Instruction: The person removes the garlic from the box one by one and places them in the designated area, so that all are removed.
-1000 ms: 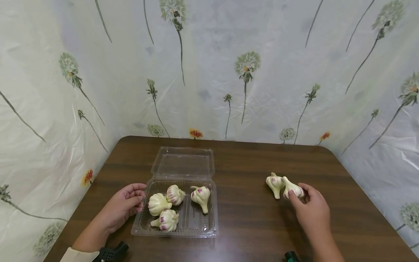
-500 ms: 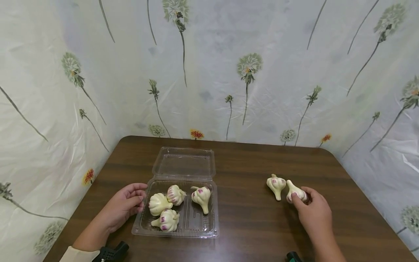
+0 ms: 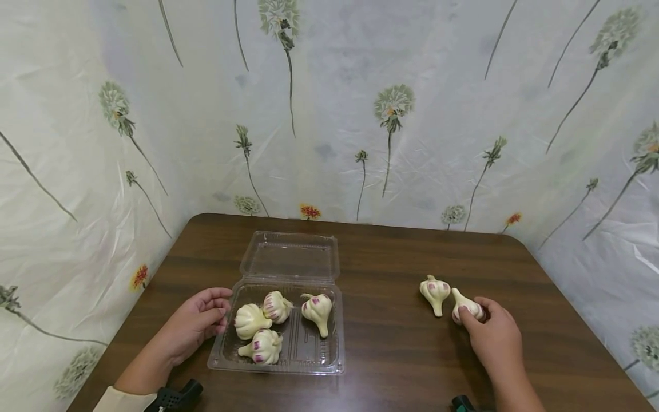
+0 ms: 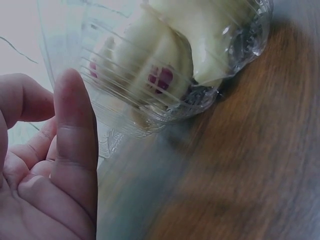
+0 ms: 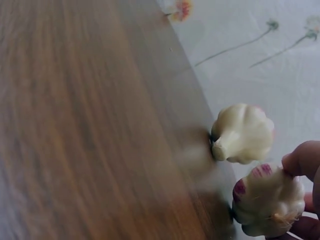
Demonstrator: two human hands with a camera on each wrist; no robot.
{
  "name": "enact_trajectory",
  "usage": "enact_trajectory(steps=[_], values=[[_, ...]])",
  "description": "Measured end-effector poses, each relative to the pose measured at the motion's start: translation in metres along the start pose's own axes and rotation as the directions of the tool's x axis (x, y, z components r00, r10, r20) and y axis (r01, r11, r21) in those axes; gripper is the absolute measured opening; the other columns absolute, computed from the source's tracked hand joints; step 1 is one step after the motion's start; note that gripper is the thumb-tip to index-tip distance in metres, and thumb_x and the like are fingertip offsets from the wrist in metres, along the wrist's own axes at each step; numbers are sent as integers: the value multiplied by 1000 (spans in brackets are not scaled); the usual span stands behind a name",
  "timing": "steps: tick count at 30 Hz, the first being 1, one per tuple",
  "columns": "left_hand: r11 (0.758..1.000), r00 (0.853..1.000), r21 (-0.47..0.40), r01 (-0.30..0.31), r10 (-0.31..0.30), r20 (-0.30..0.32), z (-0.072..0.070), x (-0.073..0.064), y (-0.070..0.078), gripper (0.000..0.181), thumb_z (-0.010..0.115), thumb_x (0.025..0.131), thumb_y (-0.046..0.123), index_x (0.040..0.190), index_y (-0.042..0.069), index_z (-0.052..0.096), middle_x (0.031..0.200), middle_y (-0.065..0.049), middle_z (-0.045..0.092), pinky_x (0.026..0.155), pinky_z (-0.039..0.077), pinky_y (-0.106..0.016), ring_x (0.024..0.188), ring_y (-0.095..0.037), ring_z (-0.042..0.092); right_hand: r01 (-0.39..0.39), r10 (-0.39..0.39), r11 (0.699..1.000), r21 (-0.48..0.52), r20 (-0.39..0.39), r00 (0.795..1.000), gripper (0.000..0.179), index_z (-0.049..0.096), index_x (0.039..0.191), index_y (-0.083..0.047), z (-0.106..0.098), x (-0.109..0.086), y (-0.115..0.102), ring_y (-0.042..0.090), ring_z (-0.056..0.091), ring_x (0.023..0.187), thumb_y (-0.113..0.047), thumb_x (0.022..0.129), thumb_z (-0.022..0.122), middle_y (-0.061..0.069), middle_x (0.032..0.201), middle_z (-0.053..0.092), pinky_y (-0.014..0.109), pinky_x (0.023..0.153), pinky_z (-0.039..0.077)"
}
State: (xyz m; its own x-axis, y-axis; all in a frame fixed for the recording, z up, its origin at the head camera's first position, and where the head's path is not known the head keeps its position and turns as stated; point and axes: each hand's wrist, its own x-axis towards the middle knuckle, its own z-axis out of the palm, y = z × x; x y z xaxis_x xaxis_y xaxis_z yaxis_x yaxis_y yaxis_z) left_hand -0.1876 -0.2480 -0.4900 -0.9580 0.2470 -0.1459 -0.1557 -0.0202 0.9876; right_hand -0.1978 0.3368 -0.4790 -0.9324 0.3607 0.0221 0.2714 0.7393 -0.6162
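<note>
Toward the tabletop's [image 3: 391, 349] left edge, the left hand [image 3: 190, 326] rests just beside a clear container [image 3: 296, 367], its grip narrow, with nothing visible in it. Toward the right edge, the right hand's [image 3: 496, 337] grip holds a garlic bulb [image 3: 469, 305]. The step in hand seems to be handling this bulb; a next move would call for a firm pinch to lift it or spread fingers to free it, sparing the second bulb [image 3: 434, 289] just beyond. Four bulbs [image 3: 251, 321] lie inside the container.

The tabletop's near edge is out of frame. Whether the left fingertips touch the container, or the held bulb touches wood, is unclear; fingers behind it are partly hidden.
</note>
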Motion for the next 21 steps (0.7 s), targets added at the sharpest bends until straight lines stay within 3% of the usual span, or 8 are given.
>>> enact_trajectory(steps=[11,21], values=[[1000,1000,1,-12,12,3,-1,0,-1,42,53,106,2,145,-7,40,108,-3,58,72,59,-23,83,-11,62,40,-40,999,-28,28,999,80,46,152,4,2,6,5,53,48,131,-59,104,50,35,146,49,68,101,42],[1000,1000,-24,-7,7,19,-1,-1,-1,40,56,106,4,143,-4,43,107,-1,59,74,60,-23,85,-10,64,84,-82,996,-42,36,996,81,45,152,4,4,12,9,55,47,131,-60,103,53,37,145,49,68,100,43]])
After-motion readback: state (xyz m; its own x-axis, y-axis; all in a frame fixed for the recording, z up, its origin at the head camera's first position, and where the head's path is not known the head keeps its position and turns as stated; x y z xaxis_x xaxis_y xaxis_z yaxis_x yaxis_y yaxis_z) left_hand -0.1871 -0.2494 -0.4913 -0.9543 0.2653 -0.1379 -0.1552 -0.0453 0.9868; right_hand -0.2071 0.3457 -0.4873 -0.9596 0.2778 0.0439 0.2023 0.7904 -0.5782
